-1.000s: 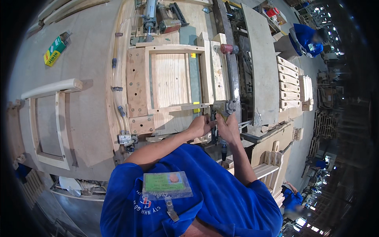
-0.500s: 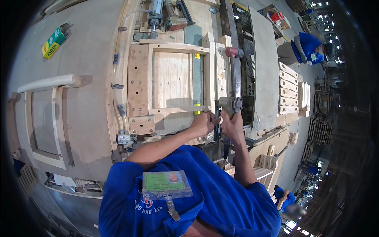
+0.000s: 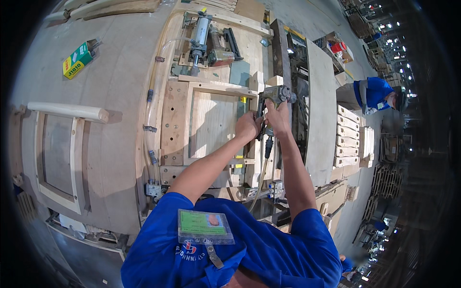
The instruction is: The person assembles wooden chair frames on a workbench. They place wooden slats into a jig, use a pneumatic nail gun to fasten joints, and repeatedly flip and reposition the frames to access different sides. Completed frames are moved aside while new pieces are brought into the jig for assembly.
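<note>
My right hand (image 3: 278,119) is closed around the handle of a pneumatic nail gun (image 3: 275,93), whose air hose trails down toward me. My left hand (image 3: 248,126) has its fingers curled at the gun's black magazine (image 3: 260,111); its grip is partly hidden. The gun is over the right side of a light wooden frame (image 3: 221,89), near its far right corner. This frame lies in a jig with a drilled wooden block (image 3: 172,120) along its left. Yellow patches show at the frame's right side.
An air cylinder (image 3: 200,32) and a second nail gun (image 3: 220,53) lie beyond the frame. At left are an assembled wooden frame (image 3: 77,144) and a green-yellow box (image 3: 79,60). Stacked wooden parts (image 3: 346,137) stand at right, near a person in blue (image 3: 372,93).
Both hands and the nail gun have moved away from me along the frame's right side, from its near corner to near its far corner. The view has shifted too.
</note>
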Action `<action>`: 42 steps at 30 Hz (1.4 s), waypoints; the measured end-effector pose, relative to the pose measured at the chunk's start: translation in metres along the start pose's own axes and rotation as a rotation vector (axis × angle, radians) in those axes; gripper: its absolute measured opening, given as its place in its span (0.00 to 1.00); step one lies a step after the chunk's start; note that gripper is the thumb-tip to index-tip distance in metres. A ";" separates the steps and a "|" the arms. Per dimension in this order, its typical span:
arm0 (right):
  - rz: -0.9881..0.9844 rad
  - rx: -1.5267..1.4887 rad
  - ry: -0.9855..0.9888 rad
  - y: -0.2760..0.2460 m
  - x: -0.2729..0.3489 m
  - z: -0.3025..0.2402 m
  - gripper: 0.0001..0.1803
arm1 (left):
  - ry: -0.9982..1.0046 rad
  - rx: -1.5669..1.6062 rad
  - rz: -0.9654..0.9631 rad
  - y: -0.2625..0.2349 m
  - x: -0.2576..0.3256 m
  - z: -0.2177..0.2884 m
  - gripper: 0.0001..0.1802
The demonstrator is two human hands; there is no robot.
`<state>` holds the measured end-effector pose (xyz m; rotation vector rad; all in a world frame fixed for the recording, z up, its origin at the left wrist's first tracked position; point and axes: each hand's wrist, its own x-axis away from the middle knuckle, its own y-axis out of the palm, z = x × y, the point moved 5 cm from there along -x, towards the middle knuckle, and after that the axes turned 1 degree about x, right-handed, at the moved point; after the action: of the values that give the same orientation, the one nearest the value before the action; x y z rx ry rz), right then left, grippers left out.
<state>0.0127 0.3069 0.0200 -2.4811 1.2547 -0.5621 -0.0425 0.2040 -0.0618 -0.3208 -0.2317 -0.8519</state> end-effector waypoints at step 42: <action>-0.835 0.703 -0.604 0.171 -0.040 -0.103 0.22 | -0.220 0.449 0.554 -0.121 -0.031 -0.046 0.14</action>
<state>-0.1770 0.2323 0.0280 -2.1660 -0.2233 -0.2905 -0.1516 0.1349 -0.0922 -0.0460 -0.5019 -0.2021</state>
